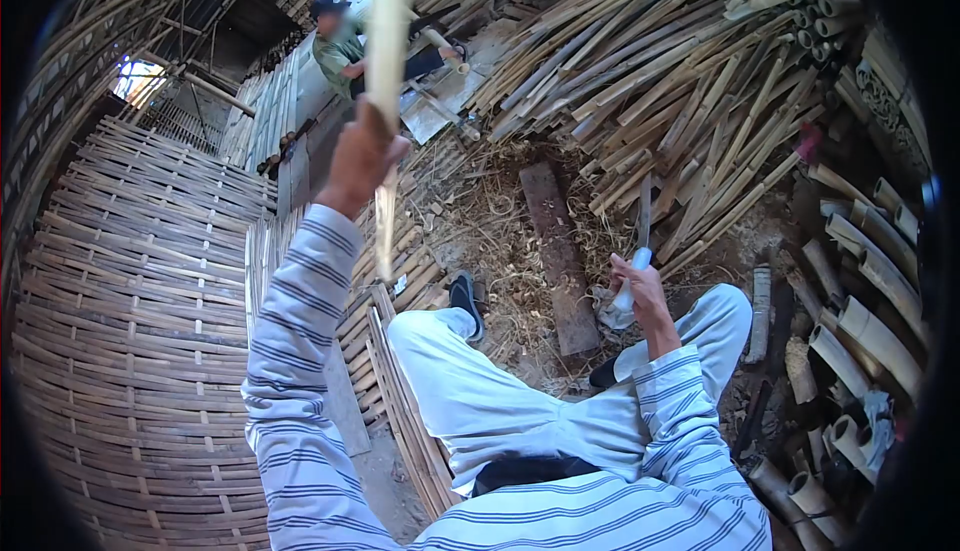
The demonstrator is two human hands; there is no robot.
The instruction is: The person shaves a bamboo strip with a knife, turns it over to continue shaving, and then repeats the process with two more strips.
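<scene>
Raised in front of me at the left, my left hand [358, 159] is closed around a pale bamboo strip [386, 36]. The strip stands nearly upright, blurred at its upper end, and its lower end shows below the hand. Over by my right knee, my right hand [642, 289] grips a knife [644, 213] by its pale handle, blade pointing away from me. Between my feet lies a long brown wooden board [556, 256], with bamboo shavings [490, 206] scattered around it. Strip and knife are well apart.
A woven bamboo panel [140, 351] covers the left side. Split bamboo lengths [640, 51] are heaped at the back right. Cut bamboo pieces [880, 341] lie along the right. Another person [342, 51] sits at the back left. More bamboo slats [405, 421] lie beside my left leg.
</scene>
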